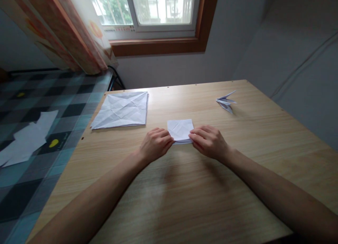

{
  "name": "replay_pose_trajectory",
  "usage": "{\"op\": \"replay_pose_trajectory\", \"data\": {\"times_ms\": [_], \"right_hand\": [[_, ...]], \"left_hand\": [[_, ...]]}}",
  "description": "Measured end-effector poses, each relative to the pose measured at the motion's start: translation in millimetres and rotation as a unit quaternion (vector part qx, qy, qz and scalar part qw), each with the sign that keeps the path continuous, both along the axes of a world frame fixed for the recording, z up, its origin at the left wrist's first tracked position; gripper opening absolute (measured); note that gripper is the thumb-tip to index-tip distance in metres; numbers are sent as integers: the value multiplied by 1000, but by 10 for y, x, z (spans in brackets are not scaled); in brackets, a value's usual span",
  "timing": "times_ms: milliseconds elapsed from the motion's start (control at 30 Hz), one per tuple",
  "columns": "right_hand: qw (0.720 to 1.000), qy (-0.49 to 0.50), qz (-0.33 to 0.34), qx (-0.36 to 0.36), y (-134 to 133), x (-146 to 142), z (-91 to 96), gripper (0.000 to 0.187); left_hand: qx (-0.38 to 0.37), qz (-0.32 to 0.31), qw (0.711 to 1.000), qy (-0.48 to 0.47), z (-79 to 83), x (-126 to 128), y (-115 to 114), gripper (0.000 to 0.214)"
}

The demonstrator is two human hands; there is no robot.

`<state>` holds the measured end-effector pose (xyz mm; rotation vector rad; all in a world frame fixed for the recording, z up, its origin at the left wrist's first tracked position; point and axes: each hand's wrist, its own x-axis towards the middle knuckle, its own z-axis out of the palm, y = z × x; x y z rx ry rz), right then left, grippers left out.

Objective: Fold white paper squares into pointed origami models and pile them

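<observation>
A small folded square of white paper (180,129) lies in the middle of the wooden table, its layers slightly apart along the near edge. My left hand (157,143) pinches its near left corner between thumb and curled fingers. On the opposite side, my right hand (208,141) grips the near right corner in the same way. Both corners are hidden under the fingertips. Faint crease lines run across the top layer.
A stack of creased white paper sheets (123,109) lies at the table's back left. Toward the back right stands a pointed folded paper figure (226,101). Loose white paper pieces (27,142) rest on the checked bed cover (18,198) left of the wooden table (169,201).
</observation>
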<state>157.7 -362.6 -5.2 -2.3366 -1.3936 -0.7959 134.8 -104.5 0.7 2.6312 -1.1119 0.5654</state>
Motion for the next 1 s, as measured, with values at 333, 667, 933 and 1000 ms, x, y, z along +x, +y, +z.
{"op": "replay_pose_trajectory", "data": {"times_ms": [333,667,933,1000], "right_hand": [[996,-29,19,86,41,-97,53,17],[991,-22,39,129,100,-127,63,16],[977,-49,20,205,138,-155,17,13],[972,-47,13,230,140,-158,10,11]], "left_hand": [[16,23,997,-73,67,-46,-63,36],[21,52,993,-103,89,-60,-91,35],[49,79,989,-117,75,-52,-76,17],[39,81,988,-124,76,-53,-74,18]]}}
